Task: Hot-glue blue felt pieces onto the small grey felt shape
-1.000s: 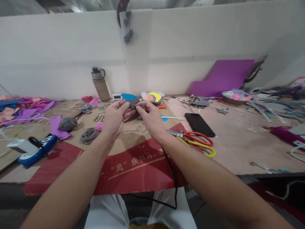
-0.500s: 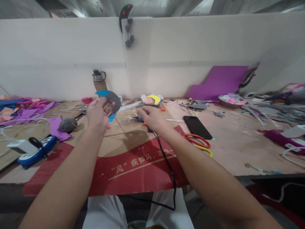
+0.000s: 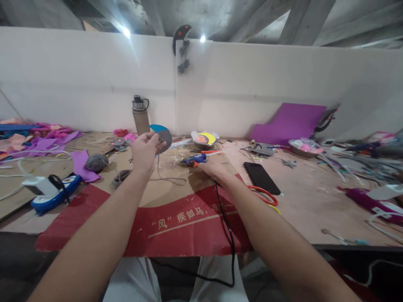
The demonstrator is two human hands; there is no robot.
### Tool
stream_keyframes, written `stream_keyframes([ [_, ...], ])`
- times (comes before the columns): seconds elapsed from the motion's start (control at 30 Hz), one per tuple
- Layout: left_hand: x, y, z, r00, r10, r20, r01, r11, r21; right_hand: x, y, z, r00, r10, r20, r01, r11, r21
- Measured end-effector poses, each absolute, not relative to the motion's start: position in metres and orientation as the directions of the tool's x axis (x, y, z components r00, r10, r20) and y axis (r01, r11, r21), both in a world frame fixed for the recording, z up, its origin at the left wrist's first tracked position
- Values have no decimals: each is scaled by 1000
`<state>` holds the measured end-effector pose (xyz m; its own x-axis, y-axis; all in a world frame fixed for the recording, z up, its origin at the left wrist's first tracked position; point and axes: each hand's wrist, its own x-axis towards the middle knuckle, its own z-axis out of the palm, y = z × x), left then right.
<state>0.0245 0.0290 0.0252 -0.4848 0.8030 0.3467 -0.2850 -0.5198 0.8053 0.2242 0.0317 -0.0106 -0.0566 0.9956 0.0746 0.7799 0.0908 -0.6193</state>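
Observation:
My left hand [image 3: 147, 149] pinches a grey rounded felt piece [image 3: 165, 140] with a blue part [image 3: 158, 127] along its top. A strand of grey yarn [image 3: 159, 165] hangs below that hand and loops on the cardboard. My right hand [image 3: 210, 167] is closed around the handle of a blue glue gun [image 3: 194, 159] with an orange trigger; its nozzle points left. The hand covers most of the handle. From beneath it a black cord [image 3: 227, 228] runs down over the table edge. A grey yarn coil [image 3: 121, 178] lies beside my left forearm.
Behind the hands stand a bottle [image 3: 140, 117] and a metal bowl [image 3: 206, 146] holding a yellow crescent. A black phone [image 3: 262, 178] and red-handled scissors [image 3: 264, 195] lie right. At left are a yarn ball [image 3: 97, 162], purple felt [image 3: 83, 165] and a blue power strip [image 3: 56, 195].
My right hand has gone from above the glue gun to a grip on its handle. My left hand still holds the felt piece, now turned somewhat. The view has tilted up.

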Motion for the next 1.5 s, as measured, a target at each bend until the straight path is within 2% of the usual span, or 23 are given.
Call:
stream_keyframes([
  [0.1,25,31,21,-474,805,356,-264,-516,815,225,30,-2,8,998,60,736,35,-676],
  [0.17,25,31,21,-473,805,360,-255,-515,818,225,30,-1,49,995,91,641,38,-767],
  [0.27,26,29,22,-477,811,339,-245,-493,835,223,31,1,62,981,185,288,160,-944],
  [0.37,28,28,22,-457,827,327,-229,-464,855,220,27,6,-8,947,321,-41,321,-946],
  [0.47,29,28,21,-450,837,313,-221,-443,869,216,19,12,-82,906,415,-166,398,-902],
  [0.77,33,25,20,-412,863,293,-197,-399,896,206,9,6,-217,813,540,-46,544,-838],
  [0.93,36,22,22,-404,867,290,-203,-395,896,206,13,-1,-216,764,608,45,630,-775],
  [1.1,38,21,23,-403,868,290,-200,-393,898,206,14,-2,-226,765,604,91,634,-768],
  [1.5,37,23,20,-413,857,309,-161,-403,901,205,9,2,-200,812,549,63,570,-819],
])
